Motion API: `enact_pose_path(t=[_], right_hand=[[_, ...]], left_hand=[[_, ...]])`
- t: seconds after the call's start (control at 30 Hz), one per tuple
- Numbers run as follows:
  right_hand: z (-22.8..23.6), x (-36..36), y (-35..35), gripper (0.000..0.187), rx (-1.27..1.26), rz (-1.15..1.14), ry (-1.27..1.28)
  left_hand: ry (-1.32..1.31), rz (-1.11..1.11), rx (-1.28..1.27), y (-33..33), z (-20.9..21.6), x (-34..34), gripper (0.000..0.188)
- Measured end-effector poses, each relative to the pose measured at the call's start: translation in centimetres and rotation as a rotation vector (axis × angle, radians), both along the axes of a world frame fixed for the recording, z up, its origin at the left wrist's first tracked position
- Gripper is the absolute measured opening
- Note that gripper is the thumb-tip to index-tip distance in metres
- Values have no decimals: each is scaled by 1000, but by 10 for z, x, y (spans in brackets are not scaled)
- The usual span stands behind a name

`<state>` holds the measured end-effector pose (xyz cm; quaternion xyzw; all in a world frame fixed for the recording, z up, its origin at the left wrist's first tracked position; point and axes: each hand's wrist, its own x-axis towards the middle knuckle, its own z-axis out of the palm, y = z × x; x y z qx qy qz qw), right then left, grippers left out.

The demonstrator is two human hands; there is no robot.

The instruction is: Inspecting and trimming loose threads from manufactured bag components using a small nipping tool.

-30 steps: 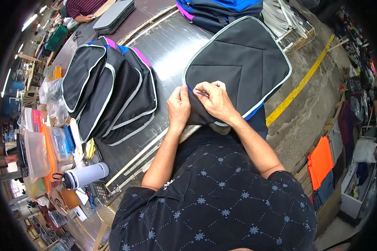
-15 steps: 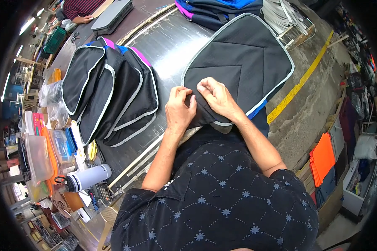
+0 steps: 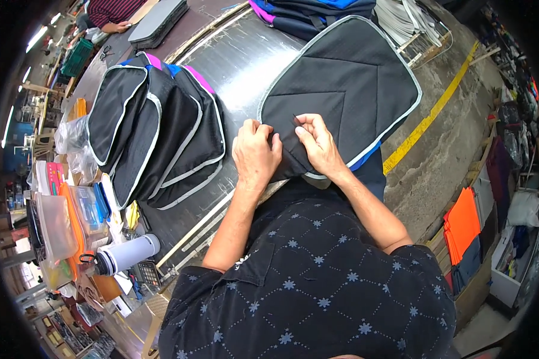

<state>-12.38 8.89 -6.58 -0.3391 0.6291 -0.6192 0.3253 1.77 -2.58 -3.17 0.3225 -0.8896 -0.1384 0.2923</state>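
A black padded bag panel (image 3: 359, 84) with stitched angled lines and light grey edging lies in front of me, its near corner hanging toward my lap. My left hand (image 3: 255, 152) is closed on the panel's left edge, thumb and fingers pinched together. Just to the right, my right hand (image 3: 318, 143) hovers over the panel with its fingertips pinched. A thin dark strand, like a thread, sticks up from them; it is too fine to tell surely. Left of my hands lies a stack of black bag pieces (image 3: 176, 116) with grey edging and blue and pink parts.
More blue and black bags (image 3: 317, 15) lie at the far edge of the metal-topped table (image 3: 239, 72). A water bottle (image 3: 129, 254), a calculator (image 3: 147, 273) and plastic containers stand at left. Far left, another person's hand (image 3: 123, 26) rests near grey panels (image 3: 159, 24). A yellow line (image 3: 428, 113) crosses the floor.
My right hand has moved slightly right, away from my left hand, and a thin dark strand now shows at its fingertips. My left hand stays at the panel's edge.
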Motion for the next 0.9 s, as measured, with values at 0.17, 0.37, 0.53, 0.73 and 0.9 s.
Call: enact_pose_path(t=[0.17,0.37,0.53,0.73,0.9], right_hand=[[-7,4,-1,28,-11,-26,81],[-12,3,-1,29,-25,-39,38],[-22,4,-3,29,-58,-51,70],[-20,6,-2,28,-65,-57,162],[-17,8,-2,30,-51,-98,189]], left_hand=[[-38,5,103,-2,-1,-3,15],[159,-1,293,-1,-19,10,13],[116,35,220,4,-25,8,17],[-22,104,126,3,-14,3,19],[-160,72,6,4,-4,0,13]])
